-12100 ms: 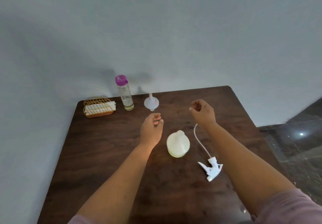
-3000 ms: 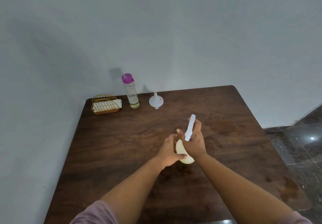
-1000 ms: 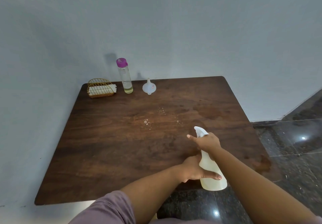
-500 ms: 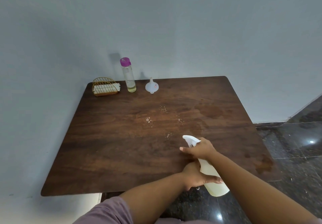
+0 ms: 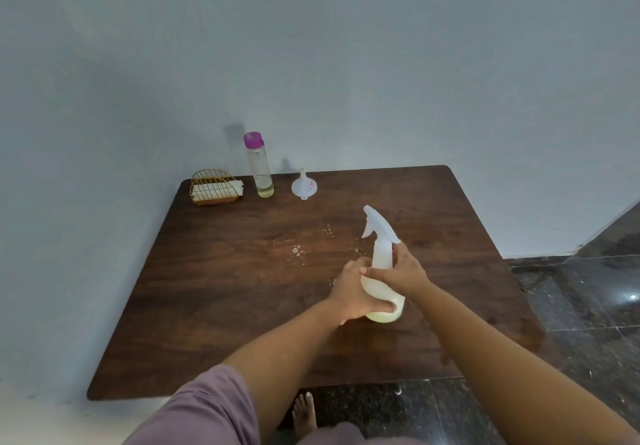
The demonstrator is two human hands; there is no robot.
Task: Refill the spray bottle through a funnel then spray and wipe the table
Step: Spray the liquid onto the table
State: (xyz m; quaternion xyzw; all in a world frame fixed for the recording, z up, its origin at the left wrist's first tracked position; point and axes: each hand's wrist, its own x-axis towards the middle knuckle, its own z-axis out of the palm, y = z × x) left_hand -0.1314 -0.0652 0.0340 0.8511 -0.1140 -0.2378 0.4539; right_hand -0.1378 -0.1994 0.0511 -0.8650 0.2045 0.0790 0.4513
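Near the surface's (image 5: 221, 292) right edge, both hands hold a spray bottle (image 5: 382, 271) upright. Left hand (image 5: 353, 294) fingers wrap its base; right hand (image 5: 401, 273) fingers grip its neck.

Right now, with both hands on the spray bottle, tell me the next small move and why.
Probably set the spray bottle down and reach for the cloth in the wire holder. Both the left hand and right hand grip the bottle, droplets already dot the table, and nothing has been wiped.
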